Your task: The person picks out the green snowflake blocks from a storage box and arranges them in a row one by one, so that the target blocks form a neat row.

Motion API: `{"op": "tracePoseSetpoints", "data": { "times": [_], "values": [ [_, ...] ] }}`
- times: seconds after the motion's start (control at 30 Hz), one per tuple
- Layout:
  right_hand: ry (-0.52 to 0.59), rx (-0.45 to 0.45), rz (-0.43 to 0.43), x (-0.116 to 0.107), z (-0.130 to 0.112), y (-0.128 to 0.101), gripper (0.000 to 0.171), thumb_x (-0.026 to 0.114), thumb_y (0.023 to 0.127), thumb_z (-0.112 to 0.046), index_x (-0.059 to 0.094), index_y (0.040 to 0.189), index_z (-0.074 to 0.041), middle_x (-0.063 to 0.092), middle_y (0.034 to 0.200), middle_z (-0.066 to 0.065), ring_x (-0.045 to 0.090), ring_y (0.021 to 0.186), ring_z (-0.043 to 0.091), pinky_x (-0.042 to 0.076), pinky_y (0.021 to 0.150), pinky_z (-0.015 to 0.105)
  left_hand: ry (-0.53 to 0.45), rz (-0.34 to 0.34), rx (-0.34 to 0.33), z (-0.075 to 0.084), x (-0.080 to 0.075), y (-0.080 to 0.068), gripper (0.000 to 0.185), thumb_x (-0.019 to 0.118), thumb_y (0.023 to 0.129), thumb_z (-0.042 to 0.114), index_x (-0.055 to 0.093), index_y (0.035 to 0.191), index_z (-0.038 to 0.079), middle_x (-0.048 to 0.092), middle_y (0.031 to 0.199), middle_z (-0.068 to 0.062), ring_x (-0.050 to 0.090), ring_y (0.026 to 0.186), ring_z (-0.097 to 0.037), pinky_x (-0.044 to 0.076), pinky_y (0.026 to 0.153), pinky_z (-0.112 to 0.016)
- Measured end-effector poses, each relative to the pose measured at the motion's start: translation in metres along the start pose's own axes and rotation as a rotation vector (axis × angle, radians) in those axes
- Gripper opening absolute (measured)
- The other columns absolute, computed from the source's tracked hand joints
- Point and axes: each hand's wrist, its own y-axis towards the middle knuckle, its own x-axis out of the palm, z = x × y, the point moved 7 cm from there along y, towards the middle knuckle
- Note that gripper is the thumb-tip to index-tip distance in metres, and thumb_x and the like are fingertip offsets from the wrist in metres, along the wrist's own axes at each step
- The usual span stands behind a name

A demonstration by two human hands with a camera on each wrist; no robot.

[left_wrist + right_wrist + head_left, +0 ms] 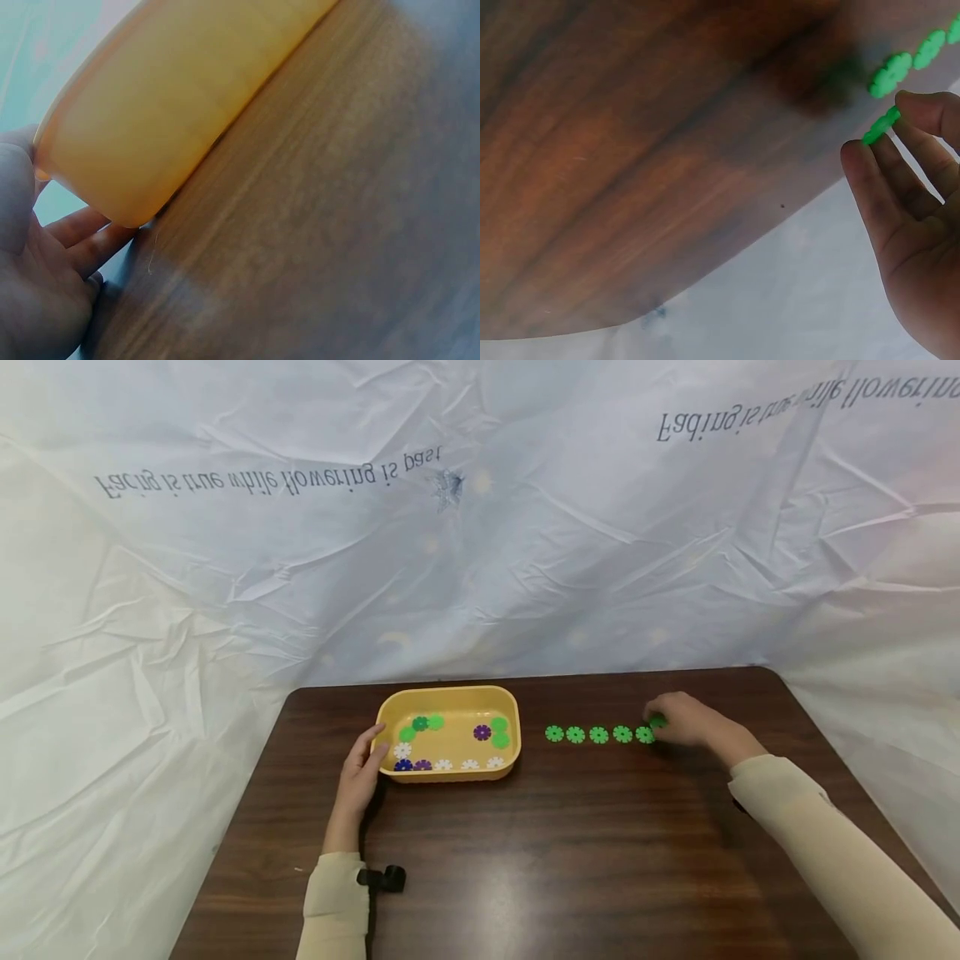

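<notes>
A yellow tray stands on the dark wooden table and holds several green, white, purple and blue flower-shaped discs. My left hand grips the tray's left corner, thumb on the rim. In the left wrist view the tray's wall fills the top, with my left hand at its corner. To the right of the tray lies a row of green discs. My right hand pinches a green disc at the row's right end. The right wrist view shows that disc edge-on between the fingertips.
A creased white sheet with printed words hangs behind the table and down both sides. The table's far edge runs just behind the tray and the row. Bare wood stretches across the front half. A black strap sits on my left wrist.
</notes>
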Motion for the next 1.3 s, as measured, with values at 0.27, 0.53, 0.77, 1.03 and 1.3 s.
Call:
{"op": "tracePoseSetpoints", "data": {
  "times": [0.27,0.53,0.77,1.03,1.3],
  "values": [
    [0.003,0.005,-0.007,0.005,0.005,-0.007,0.021,0.069,0.088,-0.005,0.069,0.108,0.001,0.067,0.106,0.017,0.062,0.095,0.036,0.052,0.074,0.048,0.01,-0.018,-0.012,0.02,0.003,-0.008,0.045,0.051,0.103,0.02,0.044,0.147,0.008,0.032,0.158,-0.01,0.02,0.148,-0.026,0.025,0.115,-0.049],
    [0.012,0.013,0.017,0.008,0.012,-0.012,0.022,0.071,0.087,-0.006,0.069,0.107,0.001,0.065,0.108,0.02,0.061,0.099,0.04,0.051,0.078,0.051,-0.003,0.001,0.014,-0.004,-0.001,0.005,0.043,0.053,0.103,0.028,0.048,0.145,0.017,0.035,0.156,-0.003,0.022,0.147,-0.021,0.026,0.115,-0.047],
    [0.009,0.016,0.03,0.0,0.002,-0.011,0.027,0.072,0.088,-0.009,0.068,0.113,0.002,0.063,0.114,0.022,0.058,0.105,0.043,0.05,0.082,0.054,0.022,0.003,0.037,-0.009,-0.002,0.006,0.046,0.052,0.103,0.033,0.047,0.146,0.019,0.033,0.157,-0.004,0.024,0.146,-0.025,0.028,0.112,-0.052],
    [-0.05,-0.167,0.061,-0.034,-0.112,0.035,0.03,0.067,0.093,-0.016,0.066,0.121,-0.004,0.063,0.121,0.016,0.06,0.11,0.034,0.05,0.088,0.05,0.02,0.017,0.018,-0.008,-0.006,0.003,0.047,0.053,0.103,0.035,0.046,0.146,0.018,0.034,0.156,-0.001,0.023,0.146,-0.021,0.028,0.113,-0.049],
    [-0.127,-0.325,-0.023,-0.019,-0.214,0.087,0.023,0.066,0.094,-0.017,0.069,0.115,-0.01,0.067,0.113,0.007,0.063,0.101,0.022,0.052,0.088,0.04,-0.001,-0.014,-0.027,0.012,0.003,-0.005,0.045,0.051,0.104,0.02,0.044,0.147,0.009,0.033,0.157,-0.01,0.022,0.147,-0.026,0.027,0.114,-0.05]
  ]
}}
